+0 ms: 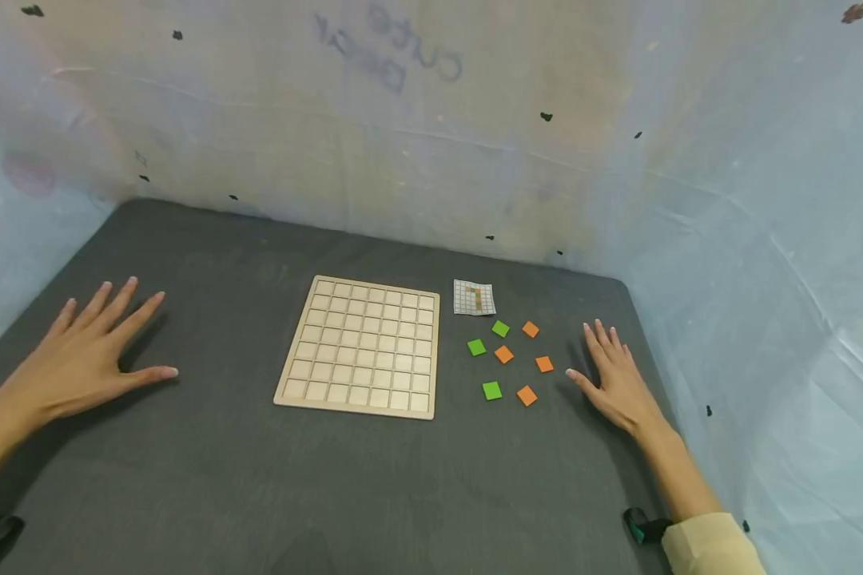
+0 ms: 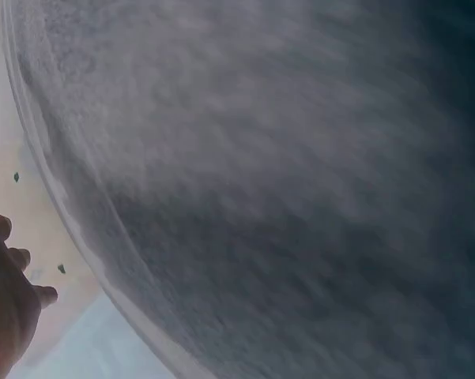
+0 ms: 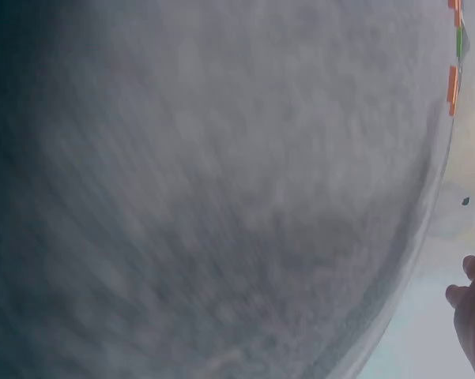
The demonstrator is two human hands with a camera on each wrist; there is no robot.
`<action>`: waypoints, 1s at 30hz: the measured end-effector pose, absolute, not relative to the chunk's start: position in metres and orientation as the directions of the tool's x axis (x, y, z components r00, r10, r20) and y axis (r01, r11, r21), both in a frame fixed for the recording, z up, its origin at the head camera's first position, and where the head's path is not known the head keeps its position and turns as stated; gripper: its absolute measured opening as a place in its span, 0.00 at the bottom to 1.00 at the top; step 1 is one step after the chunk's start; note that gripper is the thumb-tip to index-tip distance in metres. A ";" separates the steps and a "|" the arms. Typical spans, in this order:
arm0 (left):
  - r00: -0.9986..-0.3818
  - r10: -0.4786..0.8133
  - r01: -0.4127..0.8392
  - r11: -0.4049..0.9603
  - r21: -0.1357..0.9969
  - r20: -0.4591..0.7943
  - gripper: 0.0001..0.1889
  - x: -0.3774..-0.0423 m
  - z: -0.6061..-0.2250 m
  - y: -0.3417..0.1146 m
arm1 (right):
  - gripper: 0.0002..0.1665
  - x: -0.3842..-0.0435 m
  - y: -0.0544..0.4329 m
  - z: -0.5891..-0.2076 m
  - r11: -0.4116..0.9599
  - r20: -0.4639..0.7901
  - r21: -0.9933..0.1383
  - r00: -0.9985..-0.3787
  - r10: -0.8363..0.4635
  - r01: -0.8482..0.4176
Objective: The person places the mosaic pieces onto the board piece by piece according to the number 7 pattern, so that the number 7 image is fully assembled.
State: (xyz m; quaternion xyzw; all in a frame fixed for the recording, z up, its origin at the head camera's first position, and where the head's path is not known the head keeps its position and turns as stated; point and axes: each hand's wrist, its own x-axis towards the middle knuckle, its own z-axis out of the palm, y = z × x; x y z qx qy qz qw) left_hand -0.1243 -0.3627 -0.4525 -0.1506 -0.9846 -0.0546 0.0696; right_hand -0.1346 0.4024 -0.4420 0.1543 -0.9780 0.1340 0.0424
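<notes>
Fingers spread, my left hand is at the left side of the dark table, holding nothing. My right hand is at the right side, fingers straight and thumb out, also holding nothing. Between them lies a square wooden grid board with bare cells. To its right are loose square tiles, among them a green tile and an orange tile. The orange tile is nearest the right hand. Behind the tiles lies a small printed pattern card with a coloured figure on a grid.
The dark table has rounded far corners. A pale sheet with dark specks and faint writing hangs behind it and along both sides. A dark strap shows at the right wrist, near a pale yellow sleeve.
</notes>
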 end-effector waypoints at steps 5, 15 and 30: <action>-0.920 0.359 0.382 0.910 0.159 0.155 0.64 -0.128 -0.454 -0.352 | 0.52 -0.131 0.393 -0.440 0.886 0.108 -0.370 -0.960 -0.259 -0.281; -0.921 0.385 0.369 0.823 0.431 0.055 0.66 -0.140 -0.443 -0.318 | 0.48 -0.124 0.374 -0.435 0.774 0.165 -0.574 -0.964 -0.210 -0.267; -0.920 0.388 0.357 0.762 0.540 0.060 0.59 -0.150 -0.440 -0.284 | 0.35 -0.125 0.362 -0.442 0.472 0.160 -0.849 -0.967 -0.198 -0.238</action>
